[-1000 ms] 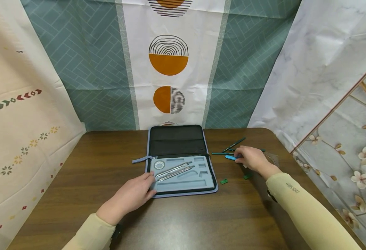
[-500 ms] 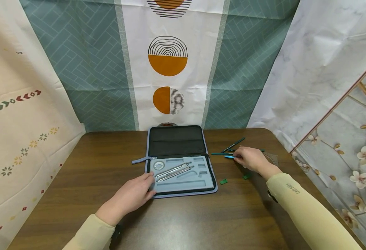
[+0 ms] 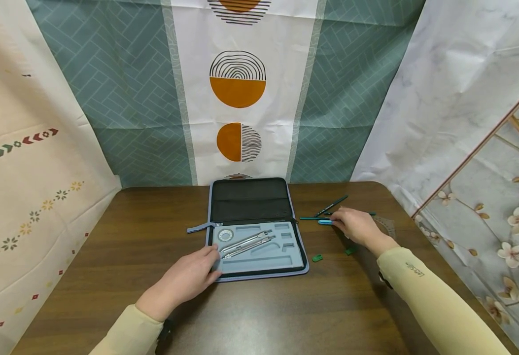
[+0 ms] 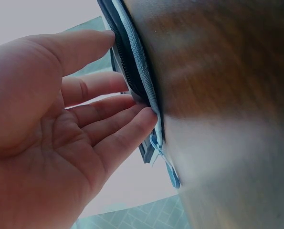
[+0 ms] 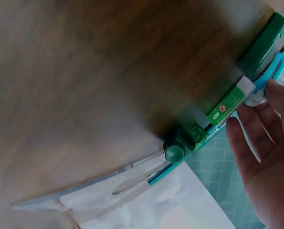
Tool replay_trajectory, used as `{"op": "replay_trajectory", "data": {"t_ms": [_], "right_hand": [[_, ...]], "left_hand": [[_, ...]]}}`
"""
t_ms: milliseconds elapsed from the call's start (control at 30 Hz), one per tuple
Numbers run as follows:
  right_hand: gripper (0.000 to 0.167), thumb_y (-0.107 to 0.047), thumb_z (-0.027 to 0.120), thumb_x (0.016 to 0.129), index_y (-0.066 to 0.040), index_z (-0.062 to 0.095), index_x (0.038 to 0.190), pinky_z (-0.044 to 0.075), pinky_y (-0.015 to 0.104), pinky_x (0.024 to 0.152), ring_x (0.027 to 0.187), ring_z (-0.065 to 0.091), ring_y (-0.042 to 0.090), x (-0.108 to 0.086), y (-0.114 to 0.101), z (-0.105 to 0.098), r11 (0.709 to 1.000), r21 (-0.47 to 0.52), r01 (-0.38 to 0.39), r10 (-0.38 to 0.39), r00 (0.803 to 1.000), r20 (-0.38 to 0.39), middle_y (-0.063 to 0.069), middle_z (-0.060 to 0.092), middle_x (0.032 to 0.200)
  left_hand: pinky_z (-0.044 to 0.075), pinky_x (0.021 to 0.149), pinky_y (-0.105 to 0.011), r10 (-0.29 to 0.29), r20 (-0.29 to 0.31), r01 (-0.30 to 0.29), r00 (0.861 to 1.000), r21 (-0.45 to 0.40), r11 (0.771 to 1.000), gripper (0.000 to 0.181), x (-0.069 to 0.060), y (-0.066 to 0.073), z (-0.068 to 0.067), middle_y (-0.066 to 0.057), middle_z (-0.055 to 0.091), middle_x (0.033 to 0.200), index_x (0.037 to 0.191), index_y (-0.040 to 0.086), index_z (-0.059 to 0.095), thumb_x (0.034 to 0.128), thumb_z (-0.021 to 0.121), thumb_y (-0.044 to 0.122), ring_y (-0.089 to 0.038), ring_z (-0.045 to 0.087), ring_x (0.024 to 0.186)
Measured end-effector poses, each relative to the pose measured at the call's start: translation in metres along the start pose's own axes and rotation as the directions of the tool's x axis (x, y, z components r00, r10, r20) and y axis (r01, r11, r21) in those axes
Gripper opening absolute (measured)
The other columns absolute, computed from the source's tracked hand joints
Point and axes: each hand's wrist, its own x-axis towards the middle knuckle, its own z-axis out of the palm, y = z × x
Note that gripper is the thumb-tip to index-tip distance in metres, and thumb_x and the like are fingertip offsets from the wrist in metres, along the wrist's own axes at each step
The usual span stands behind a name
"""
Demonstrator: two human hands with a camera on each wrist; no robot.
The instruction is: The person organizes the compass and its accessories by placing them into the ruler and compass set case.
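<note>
My right hand (image 3: 356,226) pinches a small light-blue plastic tool (image 3: 325,222) between thumb and fingers, low over the right side of the table. In the right wrist view the tool (image 5: 275,67) shows a ridged blue edge and a whitish part; its exact kind is unclear. My left hand (image 3: 192,276) rests on the near left corner of an open zip case (image 3: 259,267), fingers nearly straight. The left wrist view shows the fingertips touching the zippered edge (image 4: 139,62). Two silver compasses (image 3: 247,244) and a white ring-shaped piece (image 3: 225,234) lie in the grey tray.
Dark green pencils (image 3: 331,205) lie behind my right hand, and a clear ruler-like sheet (image 3: 387,227) is beside it. Small green items (image 3: 317,258) lie nearer. The right wrist view shows an eraser in a green sleeve (image 5: 230,101) and a green sharpener-like piece (image 5: 179,144).
The light-blue tool turns in my right fingers, showing broad, then thin, then broad again. My left hand and the case stay in place.
</note>
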Motion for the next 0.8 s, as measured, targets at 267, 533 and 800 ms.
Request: {"op": "replay_trajectory", "data": {"t_ms": [267,533,800], "right_hand": [[0.012,-0.007,0.077,0.104,-0.008,0.081,0.115,0.063,0.054,0.089,0.103,0.076,0.031,0.004,-0.006,0.004,0.999,0.036,0.019,-0.017,0.998,-0.064,0.007,0.078,0.112],[0.013,-0.009,0.077,0.104,-0.010,0.082,0.116,0.063,0.049,0.083,0.095,0.074,0.025,0.009,-0.022,0.002,0.996,0.078,0.032,-0.025,0.996,-0.089,0.003,0.073,0.111],[0.016,-0.008,0.078,0.104,-0.009,0.083,0.118,0.056,0.036,0.068,0.080,0.064,0.017,0.016,-0.042,-0.003,0.993,0.097,0.073,-0.064,0.994,-0.094,0.003,0.069,0.110]], "left_hand": [[0.062,0.097,-0.050,-0.002,0.005,0.002,1.000,-0.004,1.000,0.026,0.000,0.000,0.000,-0.027,0.068,0.143,0.112,0.002,0.072,0.0987,0.087,0.019,-0.039,0.071,0.126],[0.063,0.094,-0.049,0.007,-0.002,-0.007,1.000,0.006,1.000,0.026,0.000,-0.001,0.000,-0.028,0.068,0.142,0.111,0.003,0.071,0.0982,0.087,0.019,-0.039,0.071,0.126],[0.063,0.094,-0.049,0.012,-0.005,-0.012,1.000,0.005,1.000,0.025,0.000,-0.001,0.000,-0.028,0.068,0.142,0.110,0.002,0.071,0.0985,0.087,0.019,-0.039,0.071,0.126]]}}
